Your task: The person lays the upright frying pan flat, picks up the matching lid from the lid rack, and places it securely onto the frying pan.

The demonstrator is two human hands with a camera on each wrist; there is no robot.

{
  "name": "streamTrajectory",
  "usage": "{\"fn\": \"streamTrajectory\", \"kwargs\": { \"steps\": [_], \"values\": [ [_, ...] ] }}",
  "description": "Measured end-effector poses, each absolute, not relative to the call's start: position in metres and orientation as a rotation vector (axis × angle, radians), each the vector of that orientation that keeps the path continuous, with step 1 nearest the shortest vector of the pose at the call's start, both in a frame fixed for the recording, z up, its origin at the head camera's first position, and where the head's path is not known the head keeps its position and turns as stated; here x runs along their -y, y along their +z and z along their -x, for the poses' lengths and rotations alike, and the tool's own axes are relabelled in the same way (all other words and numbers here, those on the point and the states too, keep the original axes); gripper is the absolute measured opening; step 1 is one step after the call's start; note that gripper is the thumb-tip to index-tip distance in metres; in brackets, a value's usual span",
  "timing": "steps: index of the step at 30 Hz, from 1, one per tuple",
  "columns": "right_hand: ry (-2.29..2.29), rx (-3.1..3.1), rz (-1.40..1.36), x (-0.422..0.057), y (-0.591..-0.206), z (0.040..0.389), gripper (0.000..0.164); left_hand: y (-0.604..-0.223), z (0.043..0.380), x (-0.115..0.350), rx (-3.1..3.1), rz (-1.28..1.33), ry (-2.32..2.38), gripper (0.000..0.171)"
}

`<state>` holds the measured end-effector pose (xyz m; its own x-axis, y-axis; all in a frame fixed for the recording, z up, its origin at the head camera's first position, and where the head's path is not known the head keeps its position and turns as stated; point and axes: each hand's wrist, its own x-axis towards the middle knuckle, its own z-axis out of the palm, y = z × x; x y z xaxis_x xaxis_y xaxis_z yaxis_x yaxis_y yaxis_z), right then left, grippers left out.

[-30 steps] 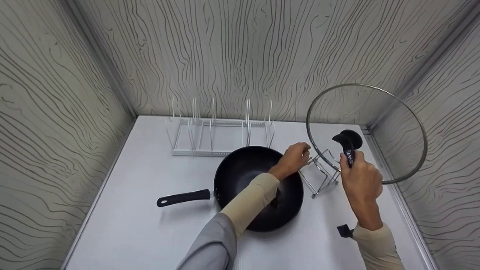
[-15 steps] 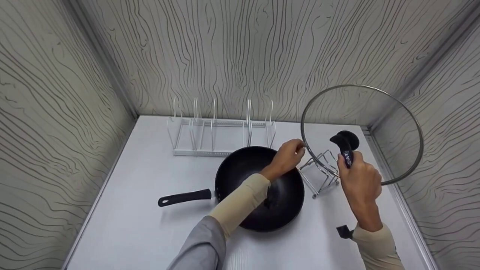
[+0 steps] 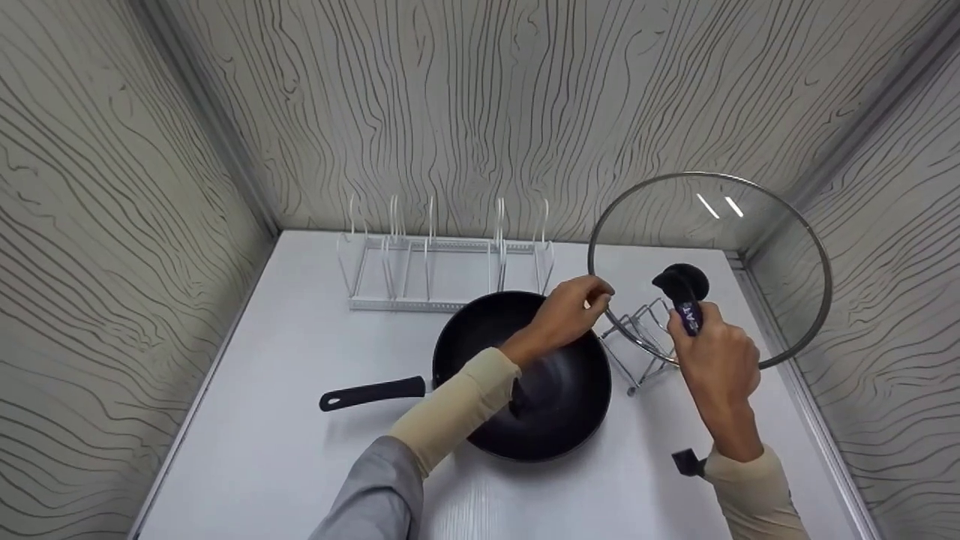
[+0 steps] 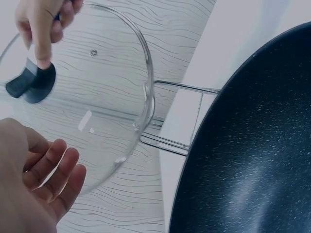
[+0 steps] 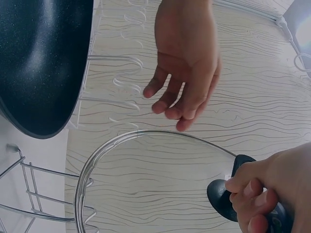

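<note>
A glass lid (image 3: 720, 240) with a metal rim is held up, tilted, at the right. My right hand (image 3: 716, 352) grips its black knob handle (image 3: 686, 300). Close to the lid's left rim is my left hand (image 3: 566, 311), fingers loosely bent; in the right wrist view these fingers (image 5: 187, 109) hang just off the rim, holding nothing. Behind and below the lid stands a small chrome wire stand (image 3: 631, 390), partly hidden by it. My left forearm passes over a black wok (image 3: 562, 405), whose handle (image 3: 375, 394) points left.
A white wire rack (image 3: 405, 305) with upright dividers stands along the back wall, behind the wok. The white table (image 3: 255, 450) is enclosed by wood-grain panels on the left, back and right. A black piece (image 3: 686, 462) sits at my right sleeve.
The lid has moved slightly left in my right hand's grip. My left hand has drawn back left and a little upward, its forearm shifting left over the wok.
</note>
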<state>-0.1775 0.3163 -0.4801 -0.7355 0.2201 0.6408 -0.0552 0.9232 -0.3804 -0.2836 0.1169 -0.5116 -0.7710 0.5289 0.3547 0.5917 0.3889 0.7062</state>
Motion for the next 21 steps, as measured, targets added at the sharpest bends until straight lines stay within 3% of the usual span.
{"fn": "streamTrajectory", "kwargs": {
  "steps": [21],
  "values": [
    [0.547, 2.44, 0.072, -0.32, -0.49, 0.185, 0.035, -0.504, 0.252, -0.061, 2.529, 1.179, -1.283, 0.018]
  ]
}}
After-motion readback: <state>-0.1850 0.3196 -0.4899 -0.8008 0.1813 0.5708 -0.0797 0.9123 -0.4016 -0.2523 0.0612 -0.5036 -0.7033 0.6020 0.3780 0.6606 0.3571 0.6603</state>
